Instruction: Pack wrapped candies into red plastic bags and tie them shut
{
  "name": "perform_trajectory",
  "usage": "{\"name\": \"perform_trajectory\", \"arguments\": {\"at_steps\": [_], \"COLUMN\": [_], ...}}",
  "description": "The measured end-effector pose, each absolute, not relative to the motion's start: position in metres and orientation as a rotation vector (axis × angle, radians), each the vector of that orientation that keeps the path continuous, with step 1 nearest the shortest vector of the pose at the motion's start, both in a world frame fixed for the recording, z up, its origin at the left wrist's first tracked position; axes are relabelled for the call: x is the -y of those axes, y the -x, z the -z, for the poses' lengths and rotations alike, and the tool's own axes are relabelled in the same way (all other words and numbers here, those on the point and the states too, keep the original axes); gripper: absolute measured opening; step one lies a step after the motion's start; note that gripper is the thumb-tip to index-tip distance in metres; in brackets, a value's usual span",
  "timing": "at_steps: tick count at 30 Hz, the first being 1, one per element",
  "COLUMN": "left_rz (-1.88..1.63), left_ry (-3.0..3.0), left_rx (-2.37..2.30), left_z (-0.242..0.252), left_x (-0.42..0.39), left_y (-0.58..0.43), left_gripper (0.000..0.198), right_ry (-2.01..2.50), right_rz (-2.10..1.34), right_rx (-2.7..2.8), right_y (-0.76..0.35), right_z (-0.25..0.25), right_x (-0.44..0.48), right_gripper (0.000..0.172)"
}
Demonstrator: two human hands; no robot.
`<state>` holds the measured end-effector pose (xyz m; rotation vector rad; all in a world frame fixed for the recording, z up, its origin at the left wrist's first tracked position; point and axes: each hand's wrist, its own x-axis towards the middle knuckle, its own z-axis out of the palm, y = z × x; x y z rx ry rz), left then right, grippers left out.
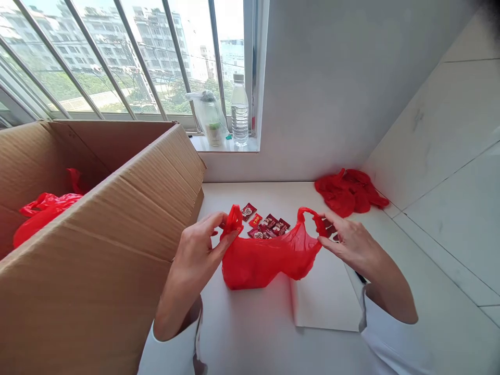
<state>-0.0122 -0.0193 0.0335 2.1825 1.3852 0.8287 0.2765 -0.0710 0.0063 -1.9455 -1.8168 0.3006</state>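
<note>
A red plastic bag (pixel 258 263) hangs between my two hands above the white table, its lower part sagging as if something lies inside; the contents are hidden. My left hand (pixel 203 237) pinches one handle loop of the bag. The other handle is gripped by my right hand (pixel 346 237), with the loop standing up beside the fingers. Just behind the bag lie several small dark red packets (pixel 269 221) with pale print, and among them a brighter red packet (pixel 255 220). The bag covers part of this group.
At left stands a large open cardboard box (pixel 156 182) with red bags (pixel 47 208) inside. More red bags (pixel 347 190) lie heaped by the wall at the back right. A flat white box or pad (pixel 328 302) rests under my right hand. A water bottle (pixel 239 112) stands on the windowsill.
</note>
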Motion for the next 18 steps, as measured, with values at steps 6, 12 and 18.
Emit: {"name": "perform_trajectory", "arguments": {"at_steps": [6, 12, 18], "left_rz": [-0.842, -0.804, -0.728], "left_ry": [-2.225, -2.283, -2.212], "left_rx": [-1.284, -1.263, -1.388], "left_z": [-0.045, -0.051, -0.044], "left_x": [0.032, 0.040, 0.035], "left_y": [0.011, 0.014, 0.017], "left_gripper": [0.012, 0.010, 0.013], "right_ry": [1.427, 1.222, 1.527], "right_rz": [0.105, -0.045, -0.399], "right_rx": [1.835, 2.277, 2.533], "right_y": [-0.246, -0.200, -0.202], "right_z": [-0.027, -0.006, 0.017], "right_x": [0.093, 0.075, 0.059], "right_gripper": [0.039, 0.035, 0.015]}}
